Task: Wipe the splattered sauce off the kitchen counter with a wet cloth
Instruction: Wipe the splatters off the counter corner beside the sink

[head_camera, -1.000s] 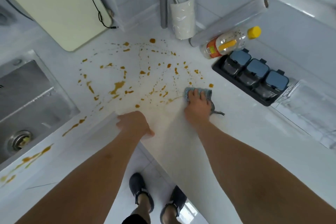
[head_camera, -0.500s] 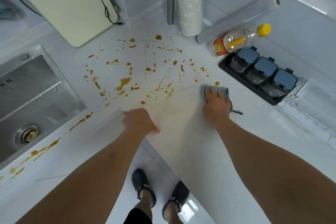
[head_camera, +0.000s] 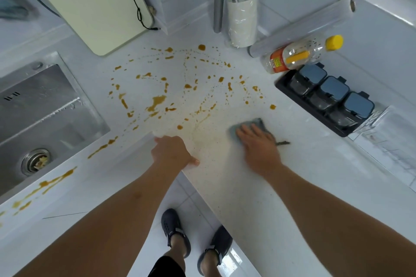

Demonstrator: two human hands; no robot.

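Cloth [head_camera: 252,127], grey-blue and crumpled, lies pressed under right hand [head_camera: 258,148]'s straight fingers [head_camera: 244,136] beside brown sauce [head_camera: 157,101].

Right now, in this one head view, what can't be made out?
- Cloth: mostly hidden under the right hand; wetness unreadable.
- Left hand: fingers curl over the counter edge, so its grip is hidden.
- Bottle label: too small to read.
- Sink: cut off by the left frame edge.
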